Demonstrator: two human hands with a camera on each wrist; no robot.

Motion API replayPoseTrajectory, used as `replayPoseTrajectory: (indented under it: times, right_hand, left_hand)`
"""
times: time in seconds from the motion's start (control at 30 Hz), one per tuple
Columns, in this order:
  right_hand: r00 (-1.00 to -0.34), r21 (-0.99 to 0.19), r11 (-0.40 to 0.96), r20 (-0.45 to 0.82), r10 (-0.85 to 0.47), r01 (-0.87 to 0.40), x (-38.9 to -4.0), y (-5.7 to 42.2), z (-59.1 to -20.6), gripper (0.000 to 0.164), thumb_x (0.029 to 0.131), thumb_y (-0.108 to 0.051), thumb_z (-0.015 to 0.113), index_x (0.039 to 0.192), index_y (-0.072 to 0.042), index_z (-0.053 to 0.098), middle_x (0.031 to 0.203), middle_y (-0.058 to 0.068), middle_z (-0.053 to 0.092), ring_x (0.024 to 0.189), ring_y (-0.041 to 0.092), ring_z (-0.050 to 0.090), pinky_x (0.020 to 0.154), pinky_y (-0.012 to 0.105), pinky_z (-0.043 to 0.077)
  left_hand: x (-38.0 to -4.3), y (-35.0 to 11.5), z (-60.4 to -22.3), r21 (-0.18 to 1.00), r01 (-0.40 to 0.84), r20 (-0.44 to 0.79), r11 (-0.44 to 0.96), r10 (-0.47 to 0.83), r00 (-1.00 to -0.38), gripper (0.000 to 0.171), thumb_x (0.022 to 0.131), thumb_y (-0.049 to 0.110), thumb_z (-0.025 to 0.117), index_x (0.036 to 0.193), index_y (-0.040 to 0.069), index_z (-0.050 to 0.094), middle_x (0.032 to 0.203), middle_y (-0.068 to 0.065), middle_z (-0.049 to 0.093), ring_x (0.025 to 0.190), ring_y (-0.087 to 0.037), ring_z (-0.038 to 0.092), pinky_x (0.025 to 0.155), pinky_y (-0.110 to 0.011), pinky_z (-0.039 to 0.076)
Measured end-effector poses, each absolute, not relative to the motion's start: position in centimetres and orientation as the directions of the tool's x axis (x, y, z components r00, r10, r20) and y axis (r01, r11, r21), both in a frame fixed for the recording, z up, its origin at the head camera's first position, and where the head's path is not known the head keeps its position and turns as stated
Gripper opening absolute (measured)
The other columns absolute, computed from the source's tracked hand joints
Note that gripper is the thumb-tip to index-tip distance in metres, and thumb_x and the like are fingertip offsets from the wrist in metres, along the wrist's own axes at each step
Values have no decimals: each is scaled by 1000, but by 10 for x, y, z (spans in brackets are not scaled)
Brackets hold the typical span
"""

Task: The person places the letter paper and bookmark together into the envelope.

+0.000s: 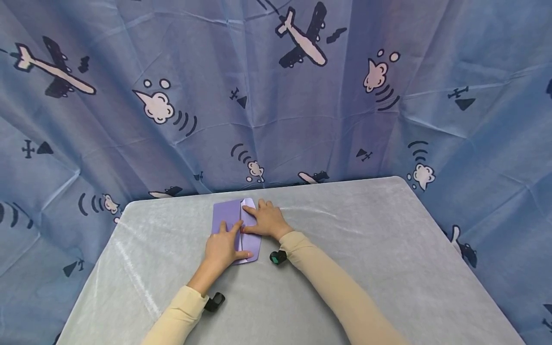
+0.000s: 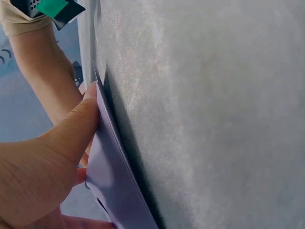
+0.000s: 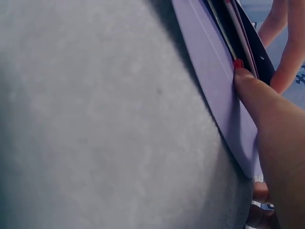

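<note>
A purple envelope [image 1: 226,211] lies near the table's far edge, its lighter flap [image 1: 250,247] unfolded to the right. My left hand [image 1: 221,249] rests on its lower part, fingers spread over the body and thumb reaching onto the flap. From the right, my right hand [image 1: 269,221] touches the flap, with index finger and thumb extended apart. The right wrist view shows the envelope's mouth [image 3: 245,36] gaping, dark inside, with the right thumb at it. A small red bit [image 3: 238,63] shows by that thumb's tip; its kind is unclear. What lies inside is mostly hidden.
A pale grey cloth covers the table [image 1: 366,249]. Behind its far edge hangs a blue curtain [image 1: 276,96] with airplane and cloud prints. Each wrist wears a small dark camera, the left one [image 1: 214,302] and the right one [image 1: 278,257].
</note>
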State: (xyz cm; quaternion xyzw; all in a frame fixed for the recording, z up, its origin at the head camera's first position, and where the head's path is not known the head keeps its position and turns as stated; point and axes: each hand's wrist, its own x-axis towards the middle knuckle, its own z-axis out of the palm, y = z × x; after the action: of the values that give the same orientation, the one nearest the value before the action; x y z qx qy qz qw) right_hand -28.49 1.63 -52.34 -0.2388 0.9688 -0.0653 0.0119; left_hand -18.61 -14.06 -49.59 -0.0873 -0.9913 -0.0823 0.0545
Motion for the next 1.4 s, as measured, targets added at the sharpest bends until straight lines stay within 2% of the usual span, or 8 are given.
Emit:
replayPoseTrajectory:
  times: [0.23,0.4,0.57,0.8,1.07,1.23,1.4]
  right_hand:
    - [-889,-131,880,41,-455,-457,-284,15,-525,86,76,-80,59,149,-39,41,115,10,56,96,24,55,76,41,50]
    - [-891,-141,880,32,-453,-453,-284,15,-526,86,76,-79,60,150,-39,40,114,10,54,96,23,54,78,41,50]
    - [-883,-176,867,27,-470,-467,-285,18,-524,85,79,-76,60,151,-37,39,112,9,54,94,22,51,78,40,48]
    - [-859,-268,821,57,-509,-504,-283,26,-520,83,80,-73,62,149,-32,44,104,8,53,85,19,47,71,33,42]
    - [-844,-301,796,61,-533,-525,-285,32,-522,77,83,-67,63,149,-30,45,103,6,52,85,18,46,73,31,39]
    - [-842,-352,775,75,-535,-524,-284,36,-519,74,86,-60,65,149,-28,45,101,7,52,84,17,45,74,31,40]
    - [-831,-388,749,89,-549,-537,-281,42,-515,72,88,-54,66,150,-25,45,98,6,52,84,16,45,75,30,40]
  left_hand:
    - [-186,-141,-496,160,181,120,970,163,-979,99,57,65,85,141,21,55,125,-33,56,64,-39,64,64,-51,55]
    - [-186,-142,-495,166,185,120,969,166,-979,99,58,64,85,141,20,55,125,-33,57,65,-39,64,65,-51,55]
    - [-186,-142,-495,159,190,121,969,172,-978,98,59,65,84,141,20,55,123,-33,57,62,-38,62,64,-51,55]
    - [-186,-143,-496,140,184,95,973,172,-981,99,62,68,81,144,21,51,128,-33,55,62,-37,62,65,-51,56]
    - [-187,-148,-491,209,139,44,968,132,-990,93,74,64,75,149,18,44,132,-32,56,79,-45,69,68,-55,55]
    - [-189,-154,-487,255,107,28,961,103,-994,87,77,59,75,145,13,49,132,-30,57,88,-48,68,70,-56,55]
    - [-189,-163,-483,262,71,3,963,72,-997,81,79,54,76,141,8,52,138,-33,53,100,-52,66,76,-57,55]
